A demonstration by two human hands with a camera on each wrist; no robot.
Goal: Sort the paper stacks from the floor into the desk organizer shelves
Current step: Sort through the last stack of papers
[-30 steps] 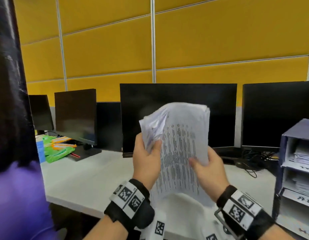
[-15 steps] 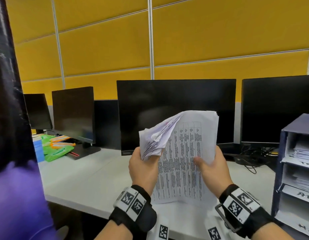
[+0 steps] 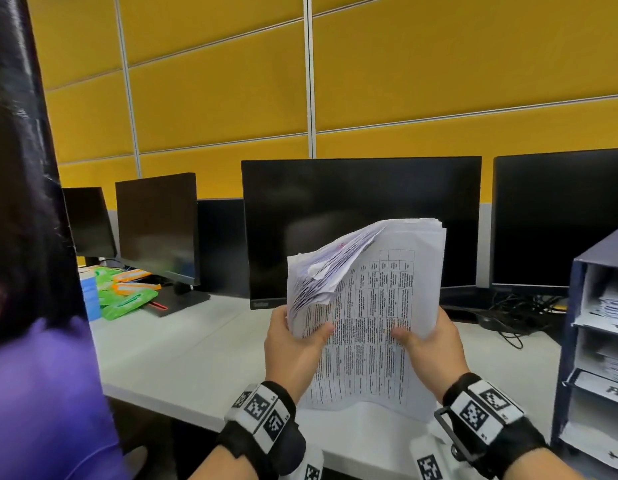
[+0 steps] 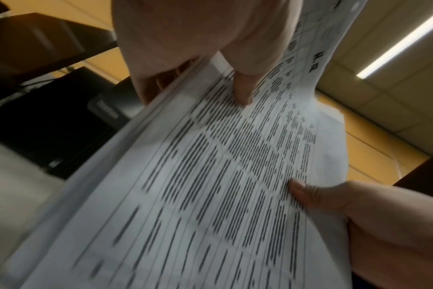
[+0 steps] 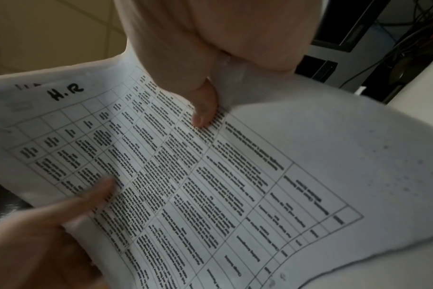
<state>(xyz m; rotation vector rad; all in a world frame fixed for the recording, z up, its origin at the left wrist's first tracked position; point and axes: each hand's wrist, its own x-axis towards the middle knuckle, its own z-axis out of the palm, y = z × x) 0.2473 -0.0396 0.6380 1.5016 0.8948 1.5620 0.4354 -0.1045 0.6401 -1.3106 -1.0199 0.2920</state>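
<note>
- The paper stack (image 3: pixel 370 327) looks floppy and fairly thick. Loose sheets fan and curl off the top left corner, so I'd guess it'll sag and shed pages unless it's held by both side edges.
- It's held upright above the worktop (image 3: pixel 183 355), in front of the monitor (image 3: pixel 359 216). The desk organizer (image 3: pixel 577 341) is off to the right.
- Left hand (image 3: pixel 293 344) pinches the left edge, thumb on the printed face.
- Right hand (image 3: pixel 430 348) does the same on the right edge, its fingers hidden behind the sheets.
- Top page is marked "H.R".

Head view is evenly lit and bright; wall panels get bent near the edges. Wrist views are dimmer, motion-blurred.
</note>
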